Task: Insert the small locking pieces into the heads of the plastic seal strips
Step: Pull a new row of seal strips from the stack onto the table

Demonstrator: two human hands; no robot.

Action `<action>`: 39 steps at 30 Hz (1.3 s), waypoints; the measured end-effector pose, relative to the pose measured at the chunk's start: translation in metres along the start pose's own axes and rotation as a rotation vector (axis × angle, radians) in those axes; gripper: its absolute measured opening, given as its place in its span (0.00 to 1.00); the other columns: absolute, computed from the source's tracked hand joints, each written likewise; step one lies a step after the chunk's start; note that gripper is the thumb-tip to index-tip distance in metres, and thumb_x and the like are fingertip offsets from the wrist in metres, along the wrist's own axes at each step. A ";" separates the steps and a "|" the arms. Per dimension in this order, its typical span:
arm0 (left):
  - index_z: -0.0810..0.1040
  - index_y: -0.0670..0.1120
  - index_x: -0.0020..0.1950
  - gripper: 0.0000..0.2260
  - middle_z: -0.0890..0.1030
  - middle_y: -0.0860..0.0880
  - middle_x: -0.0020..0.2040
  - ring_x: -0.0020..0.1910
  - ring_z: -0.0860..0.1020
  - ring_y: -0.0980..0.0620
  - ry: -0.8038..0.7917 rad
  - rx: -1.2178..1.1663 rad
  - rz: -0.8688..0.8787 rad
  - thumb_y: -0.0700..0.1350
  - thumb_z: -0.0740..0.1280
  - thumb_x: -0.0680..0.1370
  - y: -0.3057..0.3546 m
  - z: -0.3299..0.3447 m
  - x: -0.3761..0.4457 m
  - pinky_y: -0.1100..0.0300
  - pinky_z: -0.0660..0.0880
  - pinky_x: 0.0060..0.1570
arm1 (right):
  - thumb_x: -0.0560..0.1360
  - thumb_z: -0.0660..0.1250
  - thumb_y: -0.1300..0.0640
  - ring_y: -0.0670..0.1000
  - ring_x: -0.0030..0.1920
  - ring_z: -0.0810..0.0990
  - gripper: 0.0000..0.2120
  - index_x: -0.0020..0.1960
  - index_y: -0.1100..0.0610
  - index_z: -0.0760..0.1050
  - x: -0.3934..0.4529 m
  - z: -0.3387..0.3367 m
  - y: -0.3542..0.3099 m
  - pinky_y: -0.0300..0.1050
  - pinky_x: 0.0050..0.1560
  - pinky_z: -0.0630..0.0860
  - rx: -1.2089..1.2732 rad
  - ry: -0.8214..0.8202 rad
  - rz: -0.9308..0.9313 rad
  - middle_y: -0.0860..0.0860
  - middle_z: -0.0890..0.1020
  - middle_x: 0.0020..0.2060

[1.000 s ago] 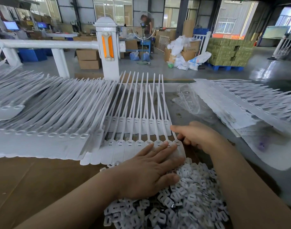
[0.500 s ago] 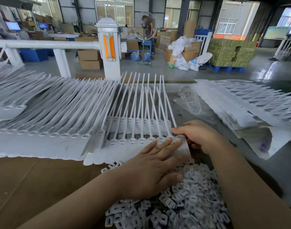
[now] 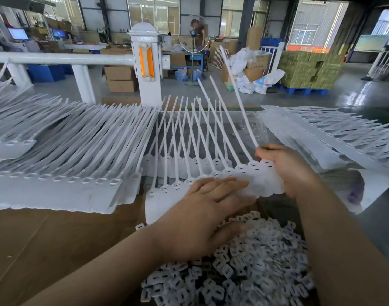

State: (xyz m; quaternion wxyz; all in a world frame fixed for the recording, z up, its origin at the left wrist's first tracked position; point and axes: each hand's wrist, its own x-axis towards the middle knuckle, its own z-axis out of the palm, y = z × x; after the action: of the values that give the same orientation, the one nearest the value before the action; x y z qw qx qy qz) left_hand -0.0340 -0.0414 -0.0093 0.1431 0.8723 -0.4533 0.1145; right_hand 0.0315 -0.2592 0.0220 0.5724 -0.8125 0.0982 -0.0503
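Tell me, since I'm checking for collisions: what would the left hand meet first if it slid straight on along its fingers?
Probably the right hand, which grips the far end of the seal strip row that the left hand presses flat.

Bright daylight pours in through the windows [image 3: 315, 29] at the back and right, blowing out the far openings. Glare streaks the polished floor [image 3: 361, 93]. White seal strips [image 3: 74, 151] read nearly washed out. Wide-angle bending curves the frame edges. The locking pieces [image 3: 251, 268] at the bottom smear softly, slightly blurred.
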 end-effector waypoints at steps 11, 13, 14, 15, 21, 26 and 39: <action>0.77 0.51 0.66 0.25 0.76 0.49 0.67 0.67 0.73 0.48 0.376 0.392 -0.008 0.41 0.74 0.69 -0.015 -0.006 -0.001 0.53 0.63 0.63 | 0.77 0.65 0.55 0.50 0.32 0.79 0.13 0.35 0.53 0.78 -0.001 -0.021 0.007 0.41 0.30 0.74 0.268 0.155 -0.118 0.48 0.80 0.29; 0.77 0.50 0.65 0.24 0.77 0.50 0.66 0.66 0.73 0.48 0.409 0.373 -0.044 0.40 0.73 0.70 -0.020 -0.007 -0.001 0.53 0.63 0.62 | 0.77 0.65 0.56 0.52 0.32 0.75 0.15 0.31 0.53 0.77 0.001 -0.020 0.008 0.42 0.34 0.70 0.308 0.161 -0.110 0.48 0.76 0.27; 0.78 0.50 0.65 0.21 0.77 0.50 0.66 0.66 0.74 0.48 0.418 0.364 -0.057 0.41 0.71 0.72 -0.023 -0.007 -0.002 0.53 0.64 0.62 | 0.77 0.65 0.56 0.52 0.32 0.75 0.15 0.31 0.53 0.76 0.002 -0.019 0.008 0.42 0.35 0.69 0.329 0.167 -0.102 0.47 0.76 0.27; 0.78 0.50 0.64 0.19 0.78 0.50 0.66 0.66 0.74 0.48 0.423 0.353 -0.077 0.41 0.70 0.73 -0.026 -0.008 -0.002 0.52 0.64 0.62 | 0.77 0.65 0.56 0.52 0.33 0.75 0.16 0.31 0.53 0.77 0.003 -0.017 0.008 0.42 0.35 0.69 0.342 0.171 -0.092 0.47 0.77 0.28; 0.82 0.49 0.61 0.19 0.80 0.50 0.63 0.62 0.78 0.46 0.394 0.305 -0.238 0.39 0.74 0.71 -0.043 -0.010 -0.007 0.48 0.71 0.57 | 0.79 0.65 0.52 0.47 0.37 0.82 0.10 0.41 0.53 0.78 0.009 0.001 0.008 0.43 0.39 0.74 0.262 0.195 -0.026 0.45 0.83 0.34; 0.83 0.50 0.59 0.17 0.83 0.50 0.59 0.60 0.80 0.46 0.325 0.311 -0.351 0.41 0.75 0.71 -0.053 -0.009 -0.010 0.44 0.71 0.58 | 0.82 0.61 0.46 0.50 0.47 0.76 0.14 0.57 0.55 0.78 0.016 0.024 0.015 0.51 0.48 0.73 0.126 0.206 -0.020 0.48 0.77 0.45; 0.78 0.59 0.64 0.14 0.78 0.59 0.65 0.71 0.70 0.52 0.180 0.267 -0.472 0.49 0.66 0.79 -0.064 0.006 -0.011 0.42 0.56 0.71 | 0.80 0.66 0.50 0.53 0.69 0.72 0.29 0.78 0.53 0.62 0.017 0.030 0.025 0.49 0.66 0.69 -0.203 0.009 -0.092 0.52 0.70 0.73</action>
State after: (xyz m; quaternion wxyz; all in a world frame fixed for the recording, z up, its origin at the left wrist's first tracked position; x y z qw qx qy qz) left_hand 0.0135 -0.0005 -0.0282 0.0893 0.9512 -0.2040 0.2138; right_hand 0.0516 -0.2434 -0.0126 0.4840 -0.8696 0.0679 -0.0701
